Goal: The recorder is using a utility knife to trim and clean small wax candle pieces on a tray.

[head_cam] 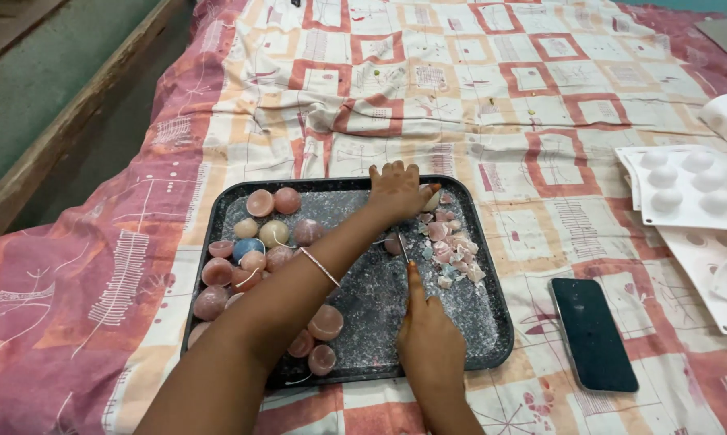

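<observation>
A dark rectangular tray [492, 338] lies on the bed. My left hand [394, 192] reaches across it to the far edge and grips a pale pink piece [432, 198]. Closer to me, my right hand [428, 330] holds a small knife [402, 245], index finger laid along it, blade pointing away from me. A heap of chopped pink and white bits [454, 251] sits just right of the blade. Several pink half-spheres [260, 203] and one blue one [247, 246] fill the tray's left side. My left forearm hides some of them.
A dark phone [593, 334] lies face up right of the tray. White moulds with round cavities [685, 189] are spread at the right edge. The patterned pink and orange sheet [428, 89] covers the bed; a wooden bed frame [66, 121] and floor lie left.
</observation>
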